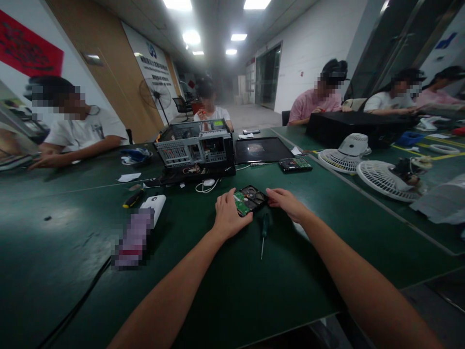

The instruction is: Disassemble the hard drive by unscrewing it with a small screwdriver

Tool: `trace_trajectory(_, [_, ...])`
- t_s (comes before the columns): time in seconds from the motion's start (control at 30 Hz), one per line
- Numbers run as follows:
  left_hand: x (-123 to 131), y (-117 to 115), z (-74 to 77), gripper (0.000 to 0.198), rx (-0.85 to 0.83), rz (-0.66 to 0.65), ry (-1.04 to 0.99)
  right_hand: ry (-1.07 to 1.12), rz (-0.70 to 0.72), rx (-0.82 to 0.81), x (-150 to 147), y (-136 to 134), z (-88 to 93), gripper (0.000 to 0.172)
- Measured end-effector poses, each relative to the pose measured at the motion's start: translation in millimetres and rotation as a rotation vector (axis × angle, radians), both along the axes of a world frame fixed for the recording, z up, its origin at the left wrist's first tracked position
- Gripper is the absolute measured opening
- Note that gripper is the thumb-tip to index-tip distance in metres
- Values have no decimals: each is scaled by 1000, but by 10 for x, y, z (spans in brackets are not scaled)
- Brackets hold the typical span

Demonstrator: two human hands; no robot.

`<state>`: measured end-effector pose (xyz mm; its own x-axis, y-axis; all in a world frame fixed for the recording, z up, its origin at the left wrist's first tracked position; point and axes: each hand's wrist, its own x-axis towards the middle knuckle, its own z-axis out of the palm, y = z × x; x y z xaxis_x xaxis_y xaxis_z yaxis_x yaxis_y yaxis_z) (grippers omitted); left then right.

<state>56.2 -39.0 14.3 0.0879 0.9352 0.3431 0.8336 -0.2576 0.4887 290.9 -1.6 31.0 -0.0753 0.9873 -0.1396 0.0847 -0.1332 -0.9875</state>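
Observation:
A hard drive [250,198] is just above the green table, its green circuit board and dark metal underside facing up. My left hand [229,213] grips its left side, with the thumb along the near edge. At the drive's right corner my right hand [285,202] is closed, thumb and fingertips pinching that edge. Right below the drive lies a screwdriver [265,230] with a dark green handle, its thin shaft pointing towards me. A second hard drive [295,165] rests farther back on the table, circuit board up.
An opened computer case [196,145] stands behind the drive, beside a flat black panel [263,149]. White fan parts [345,154] lie to the right. A yellow-black screwdriver [133,198] and a white power bank [154,208] are on the left. Several people sit around the table [218,291].

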Motion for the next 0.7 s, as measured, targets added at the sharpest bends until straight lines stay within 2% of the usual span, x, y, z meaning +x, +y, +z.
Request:
trace_trajectory(0.13, [-29,-4,103,94,60,-105,-10,223,-28,-209,94,11,75,34])
trace_trajectory(0.27, [-94,7,246,95,95,-225,-32,317,8,-334,191,15,162,42])
trace_trajectory(0.43, [-162,-21,460,97,62,-424,-96,408,201,-476,231,-24,256,59])
trace_trajectory(0.53, [-178,-45,582,94,55,-533,-121,478,290,-528,197,-51,253,67])
trace_trajectory(0.7, [-241,-42,735,95,21,-674,-135,609,602,-601,131,-68,153,87])
